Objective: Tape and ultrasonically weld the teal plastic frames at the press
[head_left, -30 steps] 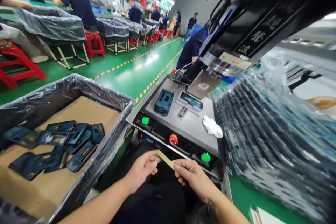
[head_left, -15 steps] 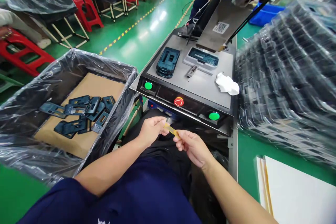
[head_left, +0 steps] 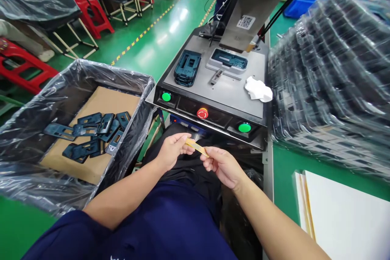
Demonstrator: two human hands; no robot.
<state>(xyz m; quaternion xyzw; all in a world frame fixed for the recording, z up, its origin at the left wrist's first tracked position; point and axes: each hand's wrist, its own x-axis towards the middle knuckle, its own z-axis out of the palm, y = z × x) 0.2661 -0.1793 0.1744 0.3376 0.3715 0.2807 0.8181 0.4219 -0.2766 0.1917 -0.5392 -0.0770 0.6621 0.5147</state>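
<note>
A thin yellow strip [head_left: 196,147] stretches between my two hands over my lap. My left hand [head_left: 172,150] pinches its left end and my right hand [head_left: 221,165] pinches its right end. Just beyond them stands a grey press machine [head_left: 231,93] with two green buttons [head_left: 166,96] and a red stop button [head_left: 202,113]. On its plate lie a stack of dark teal plastic frames [head_left: 187,67], a fixture holding one teal part [head_left: 227,60] and a crumpled white cloth [head_left: 258,89].
A cardboard box lined with black plastic [head_left: 134,85] at my left holds several teal frames [head_left: 91,134]. Plastic-wrapped stacked trays [head_left: 332,77] stand at the right, white sheets [head_left: 344,215] below them. Red stools [head_left: 91,12] and covered benches line the green aisle.
The camera tilted down, so my lap and sleeves came into view. Both hands kept hold of the strip and stayed close together below the machine's front edge.
</note>
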